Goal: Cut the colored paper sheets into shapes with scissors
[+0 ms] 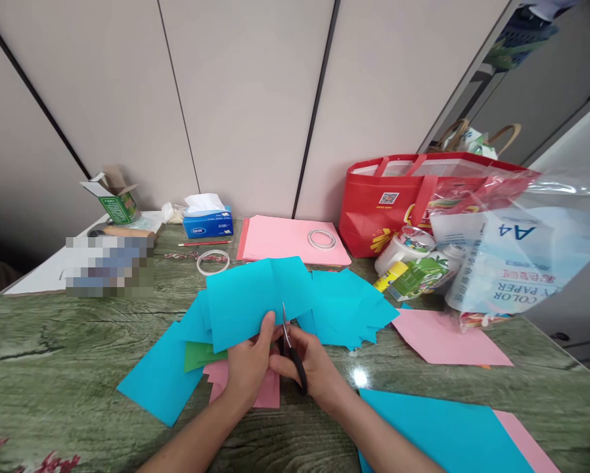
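Big blue sheet [423, 430] is seen near-R of scissors [299, 369] gripped by R hand [315, 361], w/ blue paper [248, 299] pinched in L hand [249, 368] beside blades [285, 322], so L thumb [267, 327] may be nicked if paper slips.

The held sheet [255, 295] is plain bright blue, the scissors [301, 374] black-handled, the bag [366, 217] red with yellow print, the surface [73, 355] green wood-grain.

Bare hands [248, 369], bare forearms [194, 430] (wrists [335, 397] too)
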Demonstrator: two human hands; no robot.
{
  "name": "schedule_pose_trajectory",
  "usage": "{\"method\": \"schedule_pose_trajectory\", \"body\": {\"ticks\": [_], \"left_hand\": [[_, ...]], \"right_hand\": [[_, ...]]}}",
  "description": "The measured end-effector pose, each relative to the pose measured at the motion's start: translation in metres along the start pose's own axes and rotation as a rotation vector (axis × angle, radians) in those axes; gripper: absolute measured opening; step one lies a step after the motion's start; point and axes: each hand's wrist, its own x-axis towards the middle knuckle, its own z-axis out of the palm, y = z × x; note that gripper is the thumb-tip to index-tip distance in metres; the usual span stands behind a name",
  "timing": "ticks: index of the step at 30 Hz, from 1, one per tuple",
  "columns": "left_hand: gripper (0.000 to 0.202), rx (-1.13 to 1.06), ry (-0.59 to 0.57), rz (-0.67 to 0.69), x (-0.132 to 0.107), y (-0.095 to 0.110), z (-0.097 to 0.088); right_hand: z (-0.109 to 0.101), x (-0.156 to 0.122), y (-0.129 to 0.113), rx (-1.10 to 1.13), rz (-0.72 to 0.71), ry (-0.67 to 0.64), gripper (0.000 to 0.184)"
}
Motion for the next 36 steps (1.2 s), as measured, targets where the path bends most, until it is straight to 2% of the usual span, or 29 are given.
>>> {"method": "schedule_pose_trajectory", "body": {"ticks": [4,15,21,31,36], "left_hand": [[0.022,0.03,0.027,0.043,0.001,-0.002,-0.002],[0.026,0.054,0.012,-0.053,-0.001,0.005,0.0],[0.028,0.074,-0.009,-0.02,-0.002,0.005,-0.001],[0.032,0.085,0.05,0.061,0.001,-0.002,-0.001],[0.029,0.081,0.014,0.01,-0.001,0.0,0.0]], "right_hand": [[-0.001,0.0,0.001,0.006,0.01,0.009,0.043],[0.002,0.0,0.0,0.04,0.019,0.054,0.039],[0.001,0.001,0.006,0.034,0.025,0.043,0.039],[0.001,0.001,0.008,-0.04,0.03,0.065,0.038],[0.003,0.0,0.005,-0.024,0.016,0.068,0.038]]}}
